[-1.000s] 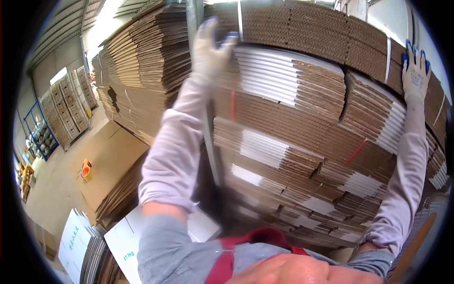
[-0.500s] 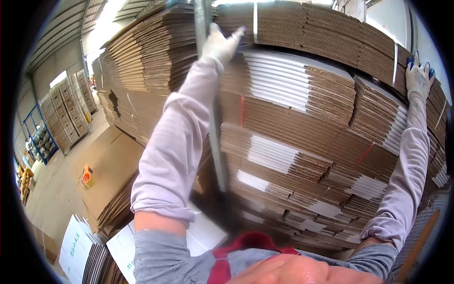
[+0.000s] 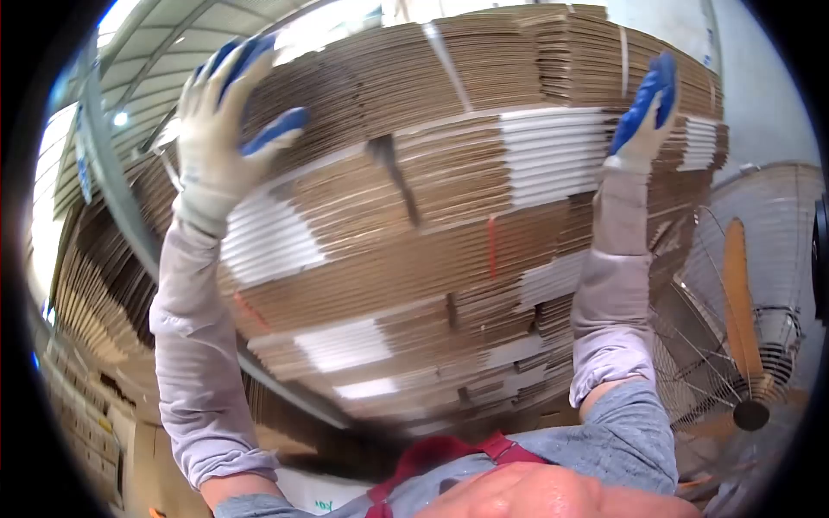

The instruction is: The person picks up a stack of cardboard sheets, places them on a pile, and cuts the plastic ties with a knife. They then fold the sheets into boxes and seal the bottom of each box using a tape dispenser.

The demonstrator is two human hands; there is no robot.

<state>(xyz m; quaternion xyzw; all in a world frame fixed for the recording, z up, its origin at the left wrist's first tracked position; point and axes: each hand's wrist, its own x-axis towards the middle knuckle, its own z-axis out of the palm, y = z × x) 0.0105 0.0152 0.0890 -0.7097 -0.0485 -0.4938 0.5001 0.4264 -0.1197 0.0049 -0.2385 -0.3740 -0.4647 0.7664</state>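
Note:
A tall stack of flattened cardboard boxes point(image 3: 406, 268) fills the middle of the head view, brown and white edges facing me. Its top bundle point(image 3: 492, 65) has white straps round it. Raised at the upper left, my left hand point(image 3: 216, 129), in a white glove with blue palm side, is open with fingers spread and overlaps the left end of the top bundle. Further right, my right hand point(image 3: 646, 116), gloved alike, is up before the right part of that bundle. Its fingers are stretched upward, close together, and nothing shows in them.
A grey metal post point(image 3: 125, 190) slants along the left of the stack. More folded cardboard point(image 3: 99, 268) stands beyond it. At the right is a large fan point(image 3: 738, 302) with a wire guard, near a pale wall point(image 3: 764, 112).
My view has swung, bringing the fan into sight. My left hand has shifted from beside the post to the top bundle's left end. My right hand has left the far right corner.

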